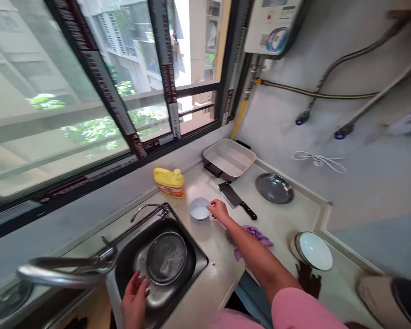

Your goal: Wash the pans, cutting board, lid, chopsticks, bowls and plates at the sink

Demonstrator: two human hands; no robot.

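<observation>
While the bowl [200, 210] is being touched at its right rim by the right hand [219, 211], it is being supported by the counter [214, 285], near the far end of the right edge of the sink [160, 298]. The right fingertips are meeting the rim; whether they are being clamped on it cannot be told. The left hand [135, 297] is being held over the sink, toward its near left corner, with the fingers bent and slightly apart. Within the sink, a metal dish [166, 267] is lying just beyond the left fingertips. At the counter's window-side edge, a yellow bottle [169, 183] is standing near the bowl. The far corner of the counter is being occupied by the tray [233, 160]; just before it, the cleaver [230, 195] is lying with its handle directed away from the window. Along the counter's right wall edge, the plate [274, 188] is resting flat. The cloth [258, 235] is being partly covered by the right forearm [260, 260].
</observation>
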